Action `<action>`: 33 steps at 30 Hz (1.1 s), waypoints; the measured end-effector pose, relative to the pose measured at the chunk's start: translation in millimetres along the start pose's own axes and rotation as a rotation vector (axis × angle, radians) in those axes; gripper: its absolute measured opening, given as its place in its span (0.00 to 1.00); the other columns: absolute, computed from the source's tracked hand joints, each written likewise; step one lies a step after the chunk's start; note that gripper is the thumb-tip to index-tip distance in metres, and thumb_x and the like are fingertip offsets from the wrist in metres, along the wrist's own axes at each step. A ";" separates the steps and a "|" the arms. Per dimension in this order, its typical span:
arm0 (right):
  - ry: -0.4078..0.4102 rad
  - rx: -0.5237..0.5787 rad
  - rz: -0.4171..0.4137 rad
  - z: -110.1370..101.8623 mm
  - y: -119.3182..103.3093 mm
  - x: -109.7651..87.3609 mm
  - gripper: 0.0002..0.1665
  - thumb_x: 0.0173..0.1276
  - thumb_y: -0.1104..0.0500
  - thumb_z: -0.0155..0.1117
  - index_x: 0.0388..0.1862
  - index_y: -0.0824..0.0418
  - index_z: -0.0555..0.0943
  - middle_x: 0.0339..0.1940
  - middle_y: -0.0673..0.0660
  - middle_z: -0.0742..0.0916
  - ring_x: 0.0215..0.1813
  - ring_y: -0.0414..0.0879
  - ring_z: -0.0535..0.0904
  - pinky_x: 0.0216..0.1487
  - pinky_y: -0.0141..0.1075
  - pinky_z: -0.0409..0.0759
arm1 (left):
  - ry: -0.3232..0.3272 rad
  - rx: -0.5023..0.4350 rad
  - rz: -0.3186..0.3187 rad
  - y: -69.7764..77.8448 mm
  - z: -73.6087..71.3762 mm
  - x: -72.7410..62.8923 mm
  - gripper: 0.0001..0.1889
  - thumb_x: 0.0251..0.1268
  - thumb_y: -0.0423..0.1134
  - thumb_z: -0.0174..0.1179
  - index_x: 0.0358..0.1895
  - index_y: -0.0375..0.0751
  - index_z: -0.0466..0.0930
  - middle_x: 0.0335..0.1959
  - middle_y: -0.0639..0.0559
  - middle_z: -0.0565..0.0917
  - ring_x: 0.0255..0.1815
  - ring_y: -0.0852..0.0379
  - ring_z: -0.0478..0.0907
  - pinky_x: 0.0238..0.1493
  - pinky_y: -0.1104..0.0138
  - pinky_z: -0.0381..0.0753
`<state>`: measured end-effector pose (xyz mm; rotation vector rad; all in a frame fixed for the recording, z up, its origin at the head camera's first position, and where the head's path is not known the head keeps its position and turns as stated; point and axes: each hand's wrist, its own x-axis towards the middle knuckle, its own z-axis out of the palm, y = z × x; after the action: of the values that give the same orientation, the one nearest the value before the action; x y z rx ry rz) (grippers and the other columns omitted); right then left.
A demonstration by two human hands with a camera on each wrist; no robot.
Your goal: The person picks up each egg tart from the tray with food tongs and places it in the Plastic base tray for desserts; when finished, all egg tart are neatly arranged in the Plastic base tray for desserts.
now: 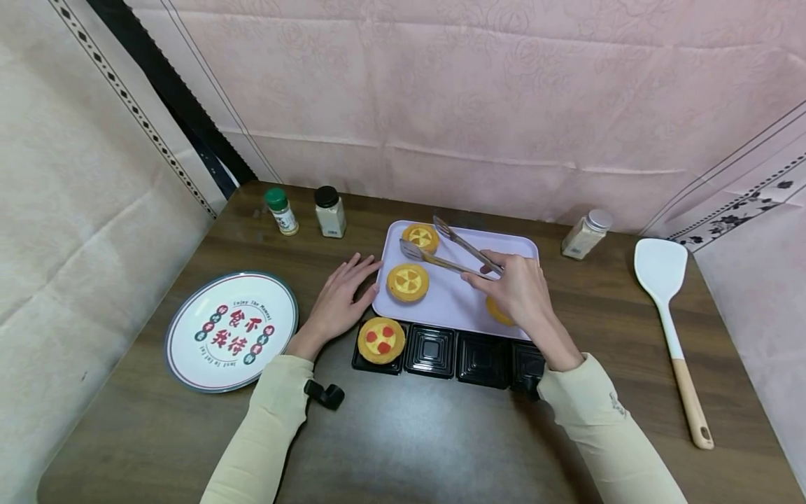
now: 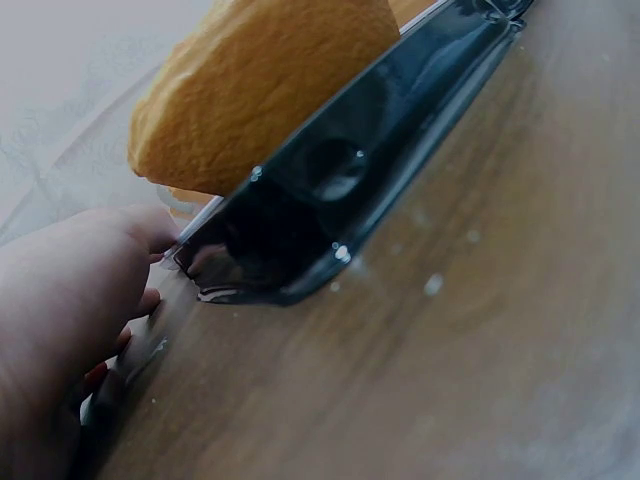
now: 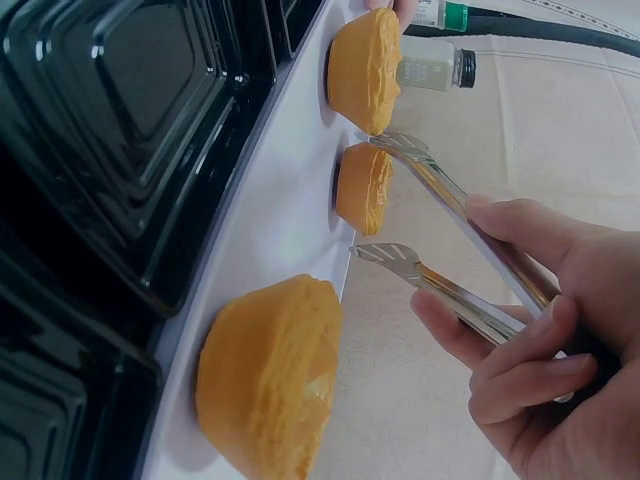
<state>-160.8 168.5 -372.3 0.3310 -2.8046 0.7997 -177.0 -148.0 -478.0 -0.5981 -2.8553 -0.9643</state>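
The right hand grips a pair of metal tongs, its fingers curled round the two arms, which stand well apart. The tongs reach from the hand toward the far left, and their slotted ends stand on either side of the far-left tart; in the right wrist view one end lies between this tart and the near-left tart. Whether either end touches the far-left tart cannot be told. Both of these tarts, with a pale pattern on top, lie left of the right hand on a lilac tray. A third tart sits at the tray's near right, just below the right hand and partly hidden by it.

The left hand lies palm down with its fingers spread, its fingertips at the tray's left edge, beside the near-left tart.

Along the near edge of the tray runs a black container with four square compartments; its leftmost compartment bears a tart with red pieces, just right of the left wrist.

Farther out, a printed plate lies to the left. A green-capped bottle and a black-capped bottle stand far left, a pale-capped bottle far right, and a white spatula with a wooden handle lies at the right of the wooden table.
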 end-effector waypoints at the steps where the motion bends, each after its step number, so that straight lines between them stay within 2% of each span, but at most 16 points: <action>1: -0.003 0.002 0.001 0.1 0.0 0.0 0.29 0.57 0.47 0.76 0.51 0.65 0.86 0.25 0.55 0.88 0.17 0.44 0.64 0.17 0.36 0.60 | -0.001 0.000 0.000 0.0 0.1 0.0 0.26 0.75 0.52 0.50 0.73 0.55 0.65 0.75 0.52 0.62 0.78 0.53 0.46 0.75 0.51 0.44; 10: -0.020 0.026 -0.002 0.2 0.4 0.5 0.28 0.57 0.49 0.77 0.50 0.66 0.86 0.23 0.56 0.87 0.13 0.44 0.63 0.15 0.34 0.59 | -0.007 0.003 -0.009 0.3 -0.3 0.8 0.26 0.75 0.52 0.50 0.73 0.56 0.65 0.75 0.53 0.62 0.78 0.54 0.45 0.75 0.51 0.44; 21: -0.031 0.056 -0.008 -0.1 2.0 0.8 0.26 0.58 0.49 0.76 0.49 0.66 0.86 0.23 0.54 0.87 0.14 0.43 0.62 0.15 0.34 0.58 | -0.008 -0.003 -0.012 0.9 -0.8 0.3 0.26 0.75 0.52 0.50 0.73 0.56 0.65 0.75 0.53 0.62 0.78 0.53 0.45 0.74 0.50 0.44; 33: -0.028 0.072 -0.008 0.9 2.7 -0.3 0.25 0.58 0.49 0.76 0.48 0.66 0.87 0.16 0.51 0.82 0.14 0.42 0.61 0.14 0.33 0.57 | -0.012 0.000 -0.020 1.3 -0.8 0.8 0.26 0.75 0.52 0.50 0.73 0.56 0.65 0.75 0.53 0.61 0.78 0.54 0.45 0.75 0.51 0.43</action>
<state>-161.4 170.3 -374.5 0.3672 -2.8034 0.9030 -177.3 -147.2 -476.5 -0.5784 -2.8771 -0.9666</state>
